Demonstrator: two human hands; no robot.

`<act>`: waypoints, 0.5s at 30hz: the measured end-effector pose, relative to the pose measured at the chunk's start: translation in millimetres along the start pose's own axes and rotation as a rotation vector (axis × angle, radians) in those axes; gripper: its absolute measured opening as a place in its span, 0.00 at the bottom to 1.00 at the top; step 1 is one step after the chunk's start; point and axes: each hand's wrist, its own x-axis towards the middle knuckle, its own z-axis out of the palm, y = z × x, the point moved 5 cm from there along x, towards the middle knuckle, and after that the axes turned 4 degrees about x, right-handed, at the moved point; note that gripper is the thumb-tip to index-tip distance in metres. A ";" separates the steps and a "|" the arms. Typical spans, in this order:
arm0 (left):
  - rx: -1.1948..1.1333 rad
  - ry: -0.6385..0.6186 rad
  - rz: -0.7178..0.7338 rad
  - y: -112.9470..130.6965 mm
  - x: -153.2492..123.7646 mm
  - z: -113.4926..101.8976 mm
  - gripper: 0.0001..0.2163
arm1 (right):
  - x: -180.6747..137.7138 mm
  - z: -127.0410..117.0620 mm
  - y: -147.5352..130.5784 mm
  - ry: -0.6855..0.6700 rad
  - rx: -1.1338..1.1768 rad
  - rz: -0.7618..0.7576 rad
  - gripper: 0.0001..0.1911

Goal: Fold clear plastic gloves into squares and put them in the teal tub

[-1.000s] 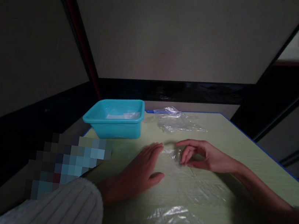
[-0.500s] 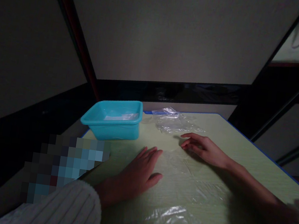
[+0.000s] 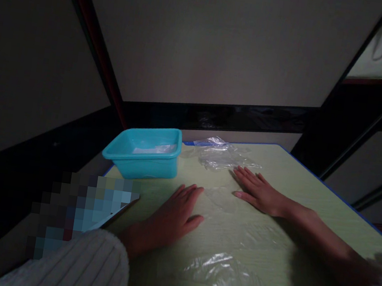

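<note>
Item: clear plastic bag (image 3: 220,198), thin, transparent, faintly glossy, nearly invisible against the tabletop. State: empty and smoothed flat, with light creases. Position: right of the teal tub (image 3: 142,157) and nearer me, between my left hand (image 3: 173,216) and right hand (image 3: 258,192), both palms down.

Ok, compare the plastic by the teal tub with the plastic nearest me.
The far plastic sits beside the teal tub; the near plastic lies well away from it. The far plastic is bunched; the near plastic lies flatter. The right hand lies at the far plastic's edge; no hand touches the near plastic. Both are clear film.
</note>
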 end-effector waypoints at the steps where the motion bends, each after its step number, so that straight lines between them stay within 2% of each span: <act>1: 0.001 -0.002 0.000 -0.7 0.6 -0.1 0.24 | -0.4 0.3 3.1 -0.001 -0.023 0.024 0.37; 11: -0.015 -0.005 0.007 -5.8 3.3 -4.4 0.24 | -4.5 -8.9 16.3 0.025 -0.124 0.181 0.38; 15: -0.034 0.001 0.013 -5.4 2.7 -4.9 0.24 | -4.8 -9.5 -7.5 0.007 -0.102 0.015 0.34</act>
